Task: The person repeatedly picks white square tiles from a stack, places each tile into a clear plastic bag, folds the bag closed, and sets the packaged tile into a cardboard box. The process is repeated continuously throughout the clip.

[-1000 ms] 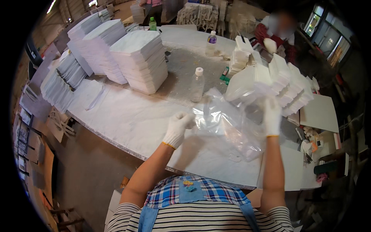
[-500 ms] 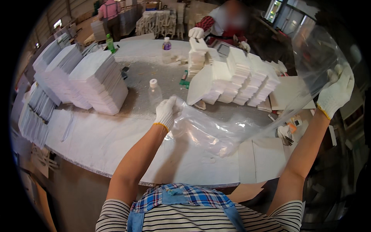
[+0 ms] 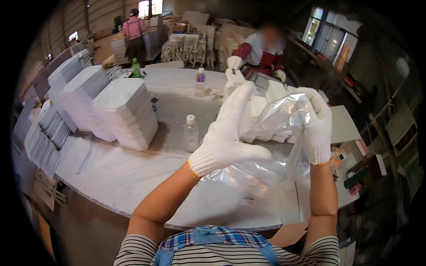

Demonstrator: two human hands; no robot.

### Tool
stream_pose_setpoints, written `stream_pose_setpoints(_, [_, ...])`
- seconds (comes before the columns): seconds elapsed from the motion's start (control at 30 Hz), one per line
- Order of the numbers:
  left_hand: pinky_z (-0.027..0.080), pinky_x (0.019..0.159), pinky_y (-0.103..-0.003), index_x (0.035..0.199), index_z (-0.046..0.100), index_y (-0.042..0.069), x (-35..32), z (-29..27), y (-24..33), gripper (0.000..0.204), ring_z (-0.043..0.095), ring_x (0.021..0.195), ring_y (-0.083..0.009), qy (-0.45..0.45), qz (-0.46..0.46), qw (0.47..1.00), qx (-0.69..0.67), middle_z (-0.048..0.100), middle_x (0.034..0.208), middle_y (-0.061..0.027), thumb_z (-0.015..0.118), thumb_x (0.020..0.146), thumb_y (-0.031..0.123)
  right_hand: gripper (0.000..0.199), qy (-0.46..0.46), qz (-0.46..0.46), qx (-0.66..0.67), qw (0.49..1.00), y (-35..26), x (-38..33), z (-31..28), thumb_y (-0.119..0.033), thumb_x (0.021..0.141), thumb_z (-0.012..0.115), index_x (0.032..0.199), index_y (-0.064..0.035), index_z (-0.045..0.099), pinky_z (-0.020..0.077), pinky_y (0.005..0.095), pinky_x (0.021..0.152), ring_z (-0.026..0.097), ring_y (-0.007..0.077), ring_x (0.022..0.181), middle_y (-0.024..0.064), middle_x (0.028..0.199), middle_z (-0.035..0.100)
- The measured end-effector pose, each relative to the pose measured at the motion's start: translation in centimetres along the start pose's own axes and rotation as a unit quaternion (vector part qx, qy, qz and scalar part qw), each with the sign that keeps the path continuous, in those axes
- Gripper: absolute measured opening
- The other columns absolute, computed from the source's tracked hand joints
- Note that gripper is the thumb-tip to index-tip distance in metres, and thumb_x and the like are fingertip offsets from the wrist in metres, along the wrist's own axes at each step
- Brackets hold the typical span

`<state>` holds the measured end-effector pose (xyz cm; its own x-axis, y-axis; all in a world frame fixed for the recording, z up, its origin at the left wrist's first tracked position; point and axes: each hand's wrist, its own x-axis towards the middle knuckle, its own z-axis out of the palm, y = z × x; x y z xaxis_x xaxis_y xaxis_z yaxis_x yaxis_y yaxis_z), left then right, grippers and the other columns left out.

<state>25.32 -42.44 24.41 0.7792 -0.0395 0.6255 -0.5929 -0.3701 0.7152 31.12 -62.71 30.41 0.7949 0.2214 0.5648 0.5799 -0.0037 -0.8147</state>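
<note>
My left hand (image 3: 226,135), in a white knit glove, is raised over the table with its fingers stretched out and thumb apart, holding nothing. To its right, my gloved right hand (image 3: 318,126) is closed on a clear plastic bag (image 3: 282,114). The bag's upper part bunches and shines at the right fingers. Its lower part hangs to the white tabletop (image 3: 146,177), behind my left thumb. Just left of my left hand stands a clear bottle (image 3: 191,135) with a white cap. Stacks of white panels (image 3: 276,92) are partly hidden behind both hands.
Tall stacks of white panels (image 3: 126,113) stand on the left. A green bottle (image 3: 136,68) and a purple-labelled bottle (image 3: 200,82) are farther back. Across the table a person in red sleeves (image 3: 262,55) handles panels. Small tools lie at the right edge.
My left hand has let go of the bag, risen and opened. My right hand has swung inward from the far right, bringing its end of the bag close to my left hand.
</note>
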Motion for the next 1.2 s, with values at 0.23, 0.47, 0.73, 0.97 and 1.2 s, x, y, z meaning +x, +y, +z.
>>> stream_pose_setpoints(0.23, [0.051,0.092,-0.030,0.118,0.067,-0.001,-2.5,-8.3,0.9,0.032,0.065,0.103,-0.0145,0.066,-0.072,0.988,-0.122,0.071,0.107,-0.0088,0.066,0.092,0.017,0.025,-0.147,0.023,0.010,0.989,-2.8,-0.9,9.2,-0.009,0.091,0.064,0.115,-0.0001,0.066,0.0489,0.0239,0.082,0.060,0.0082,0.092,0.0024,0.102,0.067])
stream_pose_setpoints(0.47, [0.042,0.058,-0.023,0.073,0.064,0.005,-6.5,-20.1,1.8,0.036,0.054,0.068,-0.0038,0.016,-0.176,0.979,-0.101,0.059,0.069,0.0019,0.064,0.097,0.032,0.033,-0.320,0.187,-0.017,0.929,-4.7,-4.1,16.5,-0.015,0.089,0.069,0.119,-0.0003,0.068,0.0494,0.0251,0.077,0.060,0.0090,0.087,0.0035,0.099,0.068])
stream_pose_setpoints(0.73, [0.042,0.065,-0.025,0.094,0.070,0.000,-11.1,-26.7,-4.3,0.031,0.051,0.073,-0.0061,0.006,-0.280,0.937,-0.208,0.060,0.079,0.0008,0.065,0.095,0.031,0.025,-0.314,0.267,0.155,0.898,-3.3,-9.3,26.0,-0.016,0.089,0.070,0.105,0.0028,0.069,0.0468,0.0263,0.067,0.056,0.0117,0.072,0.0062,0.086,0.065])
stream_pose_setpoints(0.97, [0.049,0.087,-0.034,0.111,0.062,-0.003,-15.3,-29.2,-5.2,0.033,0.060,0.095,-0.0205,0.227,-0.059,0.959,0.157,0.064,0.110,-0.0129,0.073,0.087,0.016,0.016,-0.215,0.239,0.026,0.947,-3.1,-11.9,32.2,-0.018,0.090,0.072,0.092,-0.0016,0.071,0.0414,0.0213,0.063,0.050,0.0043,0.070,-0.0033,0.077,0.062])
stream_pose_setpoints(1.2, [0.048,0.087,-0.034,0.113,0.059,-0.002,-22.4,-28.5,-3.9,0.032,0.059,0.095,-0.0223,0.243,0.041,0.933,0.263,0.062,0.107,-0.0123,0.072,0.087,0.011,0.012,-0.154,0.163,-0.010,0.974,-1.7,-13.4,36.6,-0.012,0.090,0.071,0.088,-0.0021,0.066,0.0432,0.0227,0.067,0.053,0.0047,0.075,-0.0037,0.079,0.060])
